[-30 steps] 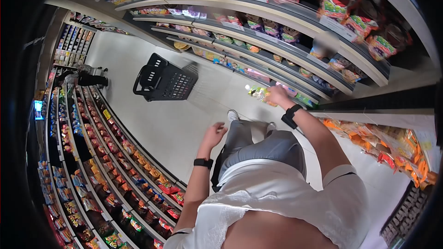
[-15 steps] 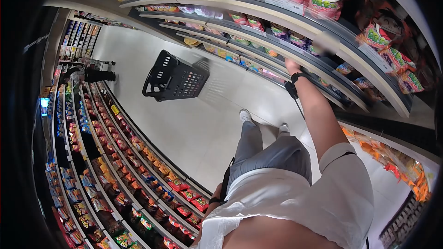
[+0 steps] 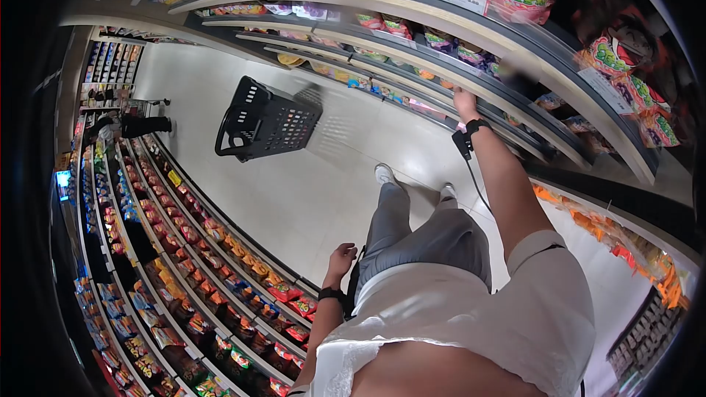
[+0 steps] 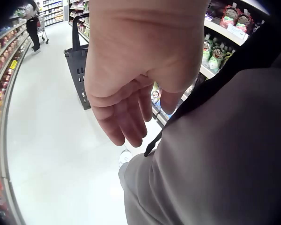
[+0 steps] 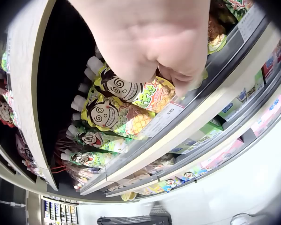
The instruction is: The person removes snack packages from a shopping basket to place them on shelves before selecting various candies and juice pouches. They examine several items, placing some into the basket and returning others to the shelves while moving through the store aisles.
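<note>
In the head view, the person stands in a shop aisle and stretches the right hand (image 3: 465,103) up into the shelves (image 3: 412,11), so that arm is long and straight to reach far in. From here I cannot tell what its fingers do. The left hand (image 3: 343,256) hangs low by the hip with nothing in it. The black basket (image 3: 268,121) sits alone on the floor (image 3: 309,184), well apart from the person, and this leaves both hands free. Another person (image 3: 121,126) is far off down the aisle. In the left wrist view, the left hand (image 4: 136,61) has soft, loosely bent fingers that hold and touch nothing. It hangs just beside the grey trousers (image 4: 215,154), with the basket (image 4: 79,65) far behind it. In the right wrist view, the right hand (image 5: 154,37) has its fingers bent down over the top of a snack pouch (image 5: 131,89) with a funny face on it, and they seem to pinch it. That pouch stands at the front of the shelf (image 5: 215,101), right behind the price tag (image 5: 164,119). The other pouches (image 5: 107,115) stand in a row beside it, with faces turned out so shoppers can see them. The shelf's raised front edge likely keeps them from sliding off.
</note>
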A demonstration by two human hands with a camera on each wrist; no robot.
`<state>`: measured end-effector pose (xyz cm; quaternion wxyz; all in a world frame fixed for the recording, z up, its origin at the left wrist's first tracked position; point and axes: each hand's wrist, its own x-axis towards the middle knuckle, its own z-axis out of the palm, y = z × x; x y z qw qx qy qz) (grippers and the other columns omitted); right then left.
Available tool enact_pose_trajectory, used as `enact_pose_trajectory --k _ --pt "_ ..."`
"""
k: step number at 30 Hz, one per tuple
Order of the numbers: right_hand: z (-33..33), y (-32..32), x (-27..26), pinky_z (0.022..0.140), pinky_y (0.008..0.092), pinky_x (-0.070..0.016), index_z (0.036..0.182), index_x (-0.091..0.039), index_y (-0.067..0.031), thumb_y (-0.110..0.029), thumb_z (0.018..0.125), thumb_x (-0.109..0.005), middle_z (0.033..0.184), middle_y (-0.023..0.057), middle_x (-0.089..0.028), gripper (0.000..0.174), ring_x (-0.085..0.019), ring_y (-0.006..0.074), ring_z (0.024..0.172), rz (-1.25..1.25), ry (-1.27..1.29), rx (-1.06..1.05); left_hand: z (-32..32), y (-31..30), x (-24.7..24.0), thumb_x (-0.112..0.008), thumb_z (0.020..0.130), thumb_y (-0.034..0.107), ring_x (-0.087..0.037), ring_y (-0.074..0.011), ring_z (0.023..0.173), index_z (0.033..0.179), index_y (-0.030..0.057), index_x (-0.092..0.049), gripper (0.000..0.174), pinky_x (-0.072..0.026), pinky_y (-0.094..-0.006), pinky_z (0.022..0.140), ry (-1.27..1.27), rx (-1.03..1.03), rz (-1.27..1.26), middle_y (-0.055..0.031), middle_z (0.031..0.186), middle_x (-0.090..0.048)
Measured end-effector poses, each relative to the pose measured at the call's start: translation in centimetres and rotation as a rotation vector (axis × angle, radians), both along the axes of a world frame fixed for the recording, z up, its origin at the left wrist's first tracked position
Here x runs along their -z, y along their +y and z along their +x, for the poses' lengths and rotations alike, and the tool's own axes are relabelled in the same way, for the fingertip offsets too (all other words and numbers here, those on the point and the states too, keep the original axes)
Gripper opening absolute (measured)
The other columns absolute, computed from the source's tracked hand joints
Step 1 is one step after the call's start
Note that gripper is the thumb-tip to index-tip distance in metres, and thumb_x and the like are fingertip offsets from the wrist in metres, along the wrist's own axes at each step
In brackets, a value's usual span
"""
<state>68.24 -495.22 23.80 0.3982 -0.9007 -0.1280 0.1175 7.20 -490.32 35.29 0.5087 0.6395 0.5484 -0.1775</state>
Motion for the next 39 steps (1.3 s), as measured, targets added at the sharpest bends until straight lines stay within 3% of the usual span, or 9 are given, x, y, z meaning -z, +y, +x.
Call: enact_pose_trajectory --k 7,9,11,15,19,23,25,31,39 --pt "-7.8 -5.4 3.4 0.094 0.0374 -0.0475 0.132 -0.051 -0.0012 -0.018 0.092 -0.065 0.113 0.0169 -0.067 0.045 -0.062 0.0283 0.109 0.525 0.022 0.083 -1.6 -1.4 2.8 -0.064 0.09 0.033 -0.071 -0.0283 0.091 0.115 0.0028 -0.068 0.039 -0.0543 -0.0363 0.082 0.043 0.056 0.095 -0.0198 0.098 -0.072" --pt "-6.6 -8.7 5.8 0.083 0.0259 -0.0496 0.121 -0.059 0.0024 -0.007 0.093 -0.063 0.107 0.0083 -0.066 0.03 -0.062 0.0154 0.095 0.336 0.206 0.004 -3.0 -1.7 3.7 -0.063 0.09 0.037 -0.07 -0.03 0.094 0.11 0.0064 -0.072 0.037 -0.0538 -0.0366 0.084 0.12 0.135 0.124 -0.0194 0.1 -0.072" --pt "-7.3 -11.1 3.4 0.062 0.0248 -0.0535 0.107 -0.067 -0.0061 -0.007 0.095 -0.058 0.087 0.003 -0.065 0.015 -0.063 0.0114 0.072 0.72 0.772 0.168 -4.5 -2.4 4.7 -0.063 0.087 0.039 -0.071 -0.0287 0.083 0.106 0.0101 -0.073 0.036 -0.0559 -0.0377 0.076 0.102 0.198 0.173 -0.0169 0.092 -0.073" --pt "-8.5 -16.7 1.5 0.039 0.0192 -0.0315 0.124 -0.062 -0.0098 -0.013 0.087 -0.056 0.062 -0.0051 -0.047 0.038 -0.044 0.0047 0.047 0.297 0.806 -0.356 -4.2 -3.6 5.5 -0.076 0.075 0.028 -0.071 -0.0309 0.089 0.104 0.0085 -0.073 0.035 -0.0557 -0.0386 0.078 0.173 0.162 0.056 -0.0181 0.096 -0.073" --pt "-10.7 -23.9 4.1 0.048 0.0367 -0.0457 0.092 -0.075 -0.0068 -0.027 0.082 -0.073 0.067 0.0043 -0.06 0.023 -0.053 0.0154 0.052 -0.345 0.647 -0.829 -2.4 -4.0 7.2 -0.063 0.085 0.02 -0.069 -0.0345 0.097 0.104 0.0069 -0.074 0.026 -0.0546 -0.0408 0.083 0.119 0.196 0.148 -0.0198 0.101 -0.072" --pt "-14.8 -32.2 10.1 0.04 0.0385 -0.0375 0.076 -0.063 -0.005 -0.029 0.084 -0.073 0.06 0.0065 -0.055 0.027 -0.049 0.0184 0.044 -0.46 1.088 -0.349 -0.7 -3.1 9.0 -0.064 0.084 0.022 -0.07 -0.0335 0.096 0.102 0.005 -0.074 0.027 -0.0547 -0.0412 0.082 0.144 0.258 0.195 -0.0198 0.1 -0.072" --pt "-16.0 -39.6 20.2 0.042 0.0366 -0.0391 0.082 -0.064 -0.0059 -0.027 0.086 -0.066 0.061 0.007 -0.055 0.022 -0.051 0.0201 0.046 -0.286 1.029 -0.889 -0.2 -2.4 8.6 -0.064 0.086 0.027 -0.071 -0.0321 0.093 0.098 0.0036 -0.075 0.028 -0.0546 -0.0412 0.081 0.239 0.306 0.072 -0.0187 0.098 -0.073" --pt "-16.2 -33.4 7.9 0.045 0.0382 -0.0423 0.084 -0.065 -0.0049 -0.025 0.086 -0.064 0.064 0.0089 -0.058 0.02 -0.055 0.0228 0.051 -0.576 0.992 -0.506 5.3 -0.6 -3.7 -0.057 0.09 0.027 -0.07 -0.0246 0.088 0.101 0.009 -0.075 0.028 -0.0526 -0.0388 0.078 0.256 0.049 -0.174 -0.0108 0.096 -0.074" --pt "-16.2 -19.6 2.7 0.051 0.0404 -0.0467 0.087 -0.066 -0.0034 -0.022 0.085 -0.061 0.067 0.0113 -0.06 0.019 -0.059 0.0264 0.057 -0.549 0.903 -0.567 -0.3 6.6 5.2 -0.06 0.087 0.029 -0.07 -0.0299 0.095 0.1 0.0065 -0.075 0.03 -0.0525 -0.0415 0.083 0.2 0.081 -0.06 -0.0155 0.099 -0.073"
